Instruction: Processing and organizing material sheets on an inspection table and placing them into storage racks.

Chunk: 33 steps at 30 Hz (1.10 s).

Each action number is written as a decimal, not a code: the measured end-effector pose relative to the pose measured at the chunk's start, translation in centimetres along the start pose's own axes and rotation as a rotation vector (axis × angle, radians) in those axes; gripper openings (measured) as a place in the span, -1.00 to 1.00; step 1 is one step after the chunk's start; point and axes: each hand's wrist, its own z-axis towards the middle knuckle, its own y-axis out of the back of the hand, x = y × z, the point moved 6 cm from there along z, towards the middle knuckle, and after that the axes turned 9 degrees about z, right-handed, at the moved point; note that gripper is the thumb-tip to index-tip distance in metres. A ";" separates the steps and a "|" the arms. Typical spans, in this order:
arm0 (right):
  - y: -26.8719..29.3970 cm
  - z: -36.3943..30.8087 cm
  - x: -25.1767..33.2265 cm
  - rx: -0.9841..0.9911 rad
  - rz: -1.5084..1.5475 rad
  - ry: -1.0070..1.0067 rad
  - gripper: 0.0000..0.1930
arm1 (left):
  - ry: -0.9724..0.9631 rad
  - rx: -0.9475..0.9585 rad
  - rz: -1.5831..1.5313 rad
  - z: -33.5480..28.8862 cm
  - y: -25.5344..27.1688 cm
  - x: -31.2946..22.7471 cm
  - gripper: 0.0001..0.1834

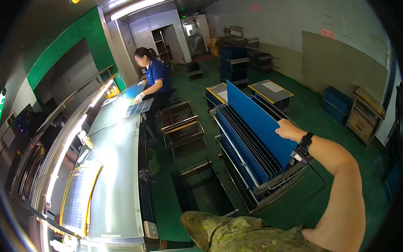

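Observation:
My right hand (288, 130) is closed on the upper edge of a large flat blue panel (254, 124), thumb and fingers pinching it. The panel stands on edge, raised above several similar blue panels (244, 142) lined up in a metal rack (238, 151). A black band with a small device (304, 143) sits on my right wrist. My left hand does not show; only camouflage cloth (240, 231) of my clothing fills the lower edge.
A lit glass-topped bench (110, 182) runs along the left, with a yellow-edged panel (79, 197) on it. A co-worker (157, 78) in blue handles gridded panels (138, 107) there. Low metal racks (203, 183) stand between; more stacked racks (233, 62) stand behind.

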 end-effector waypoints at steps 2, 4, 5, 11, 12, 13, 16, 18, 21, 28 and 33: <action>-0.9 0.6 -0.1 0.079 0.025 -0.033 -0.76 | 0.003 0.004 -0.013 -0.1 -0.1 0.1 0.01; -1.1 -0.1 0.5 0.109 0.076 -0.087 -0.76 | 0.008 0.006 -0.028 -0.2 -0.2 0.2 0.01; -1.2 -0.4 0.8 0.141 0.127 -0.143 -0.76 | 0.011 0.003 -0.035 -0.3 -0.2 0.2 0.01; 0.4 -1.5 1.2 -0.006 0.031 -0.014 -0.76 | -0.012 0.009 -0.015 -0.3 0.3 0.3 0.01; 0.4 -1.4 1.2 -0.005 0.032 -0.015 -0.76 | -0.015 0.027 0.007 -0.3 0.2 0.3 0.01; 0.5 -1.3 1.2 0.020 0.054 -0.006 -0.75 | -0.016 0.027 0.008 -0.3 0.2 0.3 0.01; 0.5 -1.4 1.6 0.062 0.043 -0.054 -0.74 | 0.002 0.059 -0.004 -0.4 -0.4 0.5 0.01; 0.9 -1.6 2.0 0.083 0.011 -0.107 -0.74 | -0.001 0.050 -0.016 -0.4 -0.7 0.5 0.01; 1.1 -1.8 3.1 0.101 0.080 -0.040 -0.73 | 0.003 0.048 -0.032 -0.3 -0.6 0.5 0.01; -1.4 0.2 2.1 0.071 -0.038 -0.013 -0.71 | 0.014 0.028 -0.036 -0.3 0.0 0.1 0.03; -3.3 0.2 0.6 0.414 0.097 -0.289 -0.68 | 0.010 0.026 -0.047 0.2 0.3 -0.3 0.03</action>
